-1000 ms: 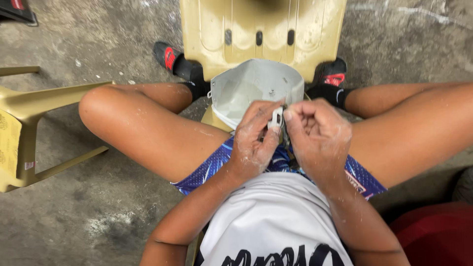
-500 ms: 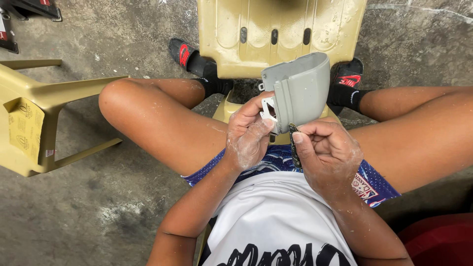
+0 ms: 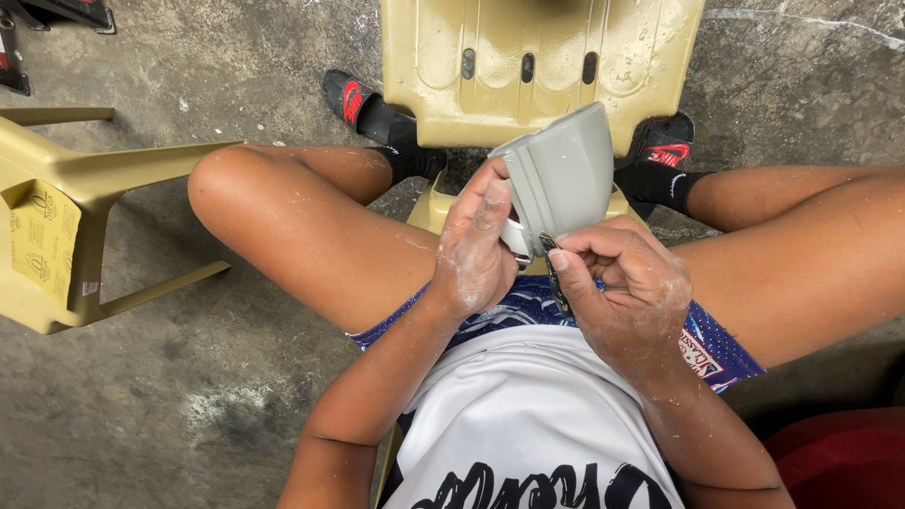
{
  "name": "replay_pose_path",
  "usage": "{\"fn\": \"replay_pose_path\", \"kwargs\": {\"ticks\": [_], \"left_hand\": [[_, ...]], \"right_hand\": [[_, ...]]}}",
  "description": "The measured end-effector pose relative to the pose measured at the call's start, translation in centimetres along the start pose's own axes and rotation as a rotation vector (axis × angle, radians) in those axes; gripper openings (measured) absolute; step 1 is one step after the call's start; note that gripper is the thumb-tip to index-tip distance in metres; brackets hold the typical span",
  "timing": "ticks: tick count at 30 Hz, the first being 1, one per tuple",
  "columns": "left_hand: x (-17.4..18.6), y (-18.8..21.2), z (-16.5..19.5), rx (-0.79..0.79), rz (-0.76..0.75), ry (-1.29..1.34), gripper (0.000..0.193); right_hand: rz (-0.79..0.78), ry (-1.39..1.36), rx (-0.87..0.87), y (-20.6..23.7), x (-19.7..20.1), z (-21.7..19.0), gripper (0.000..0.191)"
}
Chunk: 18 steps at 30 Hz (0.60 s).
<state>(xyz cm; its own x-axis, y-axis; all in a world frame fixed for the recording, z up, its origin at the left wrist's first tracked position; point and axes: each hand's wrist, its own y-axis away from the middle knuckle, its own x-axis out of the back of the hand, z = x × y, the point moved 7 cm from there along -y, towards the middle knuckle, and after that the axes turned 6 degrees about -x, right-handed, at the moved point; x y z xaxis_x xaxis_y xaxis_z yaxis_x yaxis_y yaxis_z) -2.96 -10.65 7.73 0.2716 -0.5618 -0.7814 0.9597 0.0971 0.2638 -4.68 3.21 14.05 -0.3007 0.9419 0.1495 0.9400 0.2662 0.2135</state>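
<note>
My left hand [image 3: 476, 250] grips the grey cup [image 3: 561, 179] by its rim; stiff, light, dusty-slick. My right hand [image 3: 622, 287] pinches a small blade [image 3: 556, 278].

Matt grey plastic cup [image 3: 566, 174], smooth; glossy tan plastic chair [image 3: 537, 66], dust-smeared; rough concrete floor [image 3: 189, 396]; powdery white film on hands [image 3: 476, 250].

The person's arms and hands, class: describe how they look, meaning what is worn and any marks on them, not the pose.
Both arms are bare from above the elbow down: no gloves, watch or rings show. White dust coats the left hand thickly on the fingers and back, and speckles the right hand and both forearms. A white shirt with black lettering covers the torso; whether it has sleeves cannot be told.
</note>
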Motion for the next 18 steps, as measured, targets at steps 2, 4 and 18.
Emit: {"fn": "replay_pose_path", "kwargs": {"ticks": [2, 4, 18], "left_hand": [[0.0, -0.1, -0.3, 0.033, 0.036, -0.097, 0.039], [-0.1, -0.1, -0.5, 0.064, 0.059, -0.19, 0.034], [-1.3, -1.3, 0.3, -0.011, 0.033, -0.322, 0.042]], "right_hand": [[0.0, 0.106, 0.006, -0.6, 0.0, -0.6, 0.011], [-0.024, 0.168, 0.011, -1.2, -0.2, -1.0, 0.01], [-0.031, 0.091, -0.015, -1.9, -1.1, -1.5, 0.009]]}}
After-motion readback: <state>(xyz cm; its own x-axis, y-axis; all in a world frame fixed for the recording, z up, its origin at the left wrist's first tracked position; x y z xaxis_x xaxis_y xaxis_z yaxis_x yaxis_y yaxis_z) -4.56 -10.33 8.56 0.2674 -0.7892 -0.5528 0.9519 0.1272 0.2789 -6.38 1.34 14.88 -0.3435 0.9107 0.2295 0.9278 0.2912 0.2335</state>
